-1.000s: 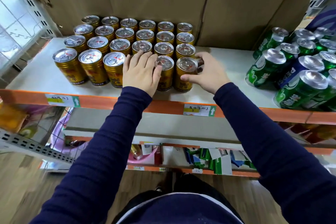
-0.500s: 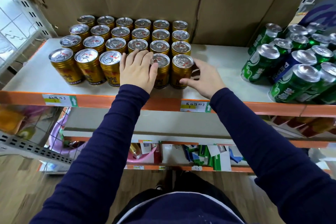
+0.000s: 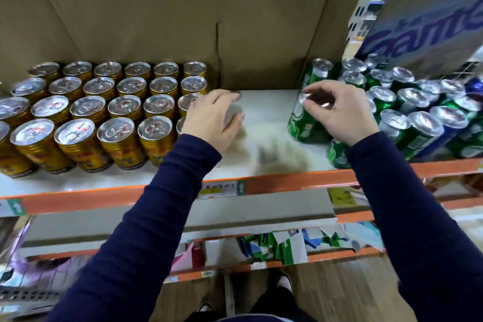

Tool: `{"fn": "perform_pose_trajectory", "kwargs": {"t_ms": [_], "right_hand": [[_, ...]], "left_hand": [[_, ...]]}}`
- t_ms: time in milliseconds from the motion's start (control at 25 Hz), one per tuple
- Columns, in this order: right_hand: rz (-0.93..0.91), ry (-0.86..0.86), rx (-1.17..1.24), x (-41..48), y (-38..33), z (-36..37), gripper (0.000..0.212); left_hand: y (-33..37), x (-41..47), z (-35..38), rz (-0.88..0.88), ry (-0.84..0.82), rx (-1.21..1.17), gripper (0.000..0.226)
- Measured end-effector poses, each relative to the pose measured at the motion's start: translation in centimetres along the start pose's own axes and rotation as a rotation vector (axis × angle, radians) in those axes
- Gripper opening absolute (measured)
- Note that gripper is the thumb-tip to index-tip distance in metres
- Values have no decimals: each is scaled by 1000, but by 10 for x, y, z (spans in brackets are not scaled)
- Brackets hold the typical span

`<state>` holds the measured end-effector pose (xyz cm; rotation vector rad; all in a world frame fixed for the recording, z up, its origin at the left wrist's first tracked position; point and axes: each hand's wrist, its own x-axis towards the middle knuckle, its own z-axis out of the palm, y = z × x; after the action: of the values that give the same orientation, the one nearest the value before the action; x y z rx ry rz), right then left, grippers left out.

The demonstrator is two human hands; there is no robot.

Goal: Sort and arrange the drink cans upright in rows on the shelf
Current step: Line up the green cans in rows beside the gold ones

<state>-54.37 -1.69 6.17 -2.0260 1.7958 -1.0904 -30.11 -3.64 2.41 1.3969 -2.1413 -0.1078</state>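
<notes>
— Left side first, what did you log?

— Gold cans [image 3: 112,112], upright, packed in tidy rows on the left of the shelf [image 3: 266,117], back row against the cardboard [image 3: 170,21]. Tops silver, all facing up.

— Left hand?

— From my remote seat, the left hand [image 3: 211,120] sat at the right end of the gold block, over the end cans of the two front rows. Fingers loose and spread, gripping nothing. It was motion-blurred, so I couldn't tell whether it touched the cans.

— Middle?

— Bare shelf board, with a price label [image 3: 222,189] on the orange front rail below it.

— Right hand?

— The right hand [image 3: 339,115] had fingers and thumb curled round the top rim of one green can [image 3: 300,125], whose base was on the board at the near-left edge of the green bunch.

— And the rest?

— Loose green cans [image 3: 407,123] crowded on the right, touching, in no clear rows (some looked tilted, but the lens is wide). A blue carton [image 3: 431,23] hung over them.
</notes>
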Motion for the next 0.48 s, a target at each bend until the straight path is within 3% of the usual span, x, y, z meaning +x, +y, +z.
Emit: {"fn": "perform_pose_trajectory", "kwargs": {"t_ms": [120,280,480], "right_hand": [[15,-35,-43,25,38,-37,18],[-14,-174,-210,55,77,-70,29],[-127,-414,-268,85,109,-77,47]], "left_hand": [[36,35,30,38,-33,-47,59],[73,64,71,-25,-124,-152,50],[99,74,108,-209,-155,-304,85]]}}
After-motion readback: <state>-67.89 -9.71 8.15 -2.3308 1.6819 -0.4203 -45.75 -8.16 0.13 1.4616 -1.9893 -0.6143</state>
